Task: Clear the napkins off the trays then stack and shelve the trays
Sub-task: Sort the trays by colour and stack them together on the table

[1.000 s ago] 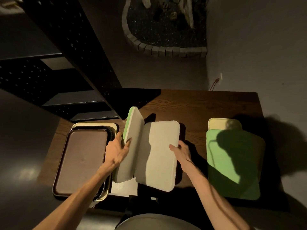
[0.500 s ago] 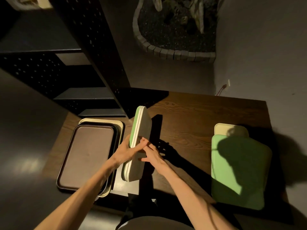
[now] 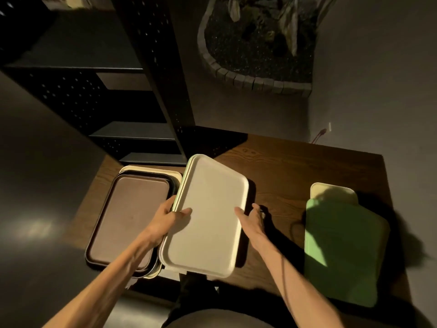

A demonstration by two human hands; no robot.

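Your left hand point(image 3: 169, 218) clamps the left edge of the cream rectangular plastic tray point(image 3: 208, 216), thumb on top; your right hand point(image 3: 251, 218) grips its right edge. It sits over the wooden surface point(image 3: 295, 166), beside the brown tray stack point(image 3: 127, 218).

My left hand point(image 3: 166, 221) and right hand point(image 3: 251, 217) are bare, without rings or a watch (both forearms too, no sleeves visible). Below, my clothing looks grey.
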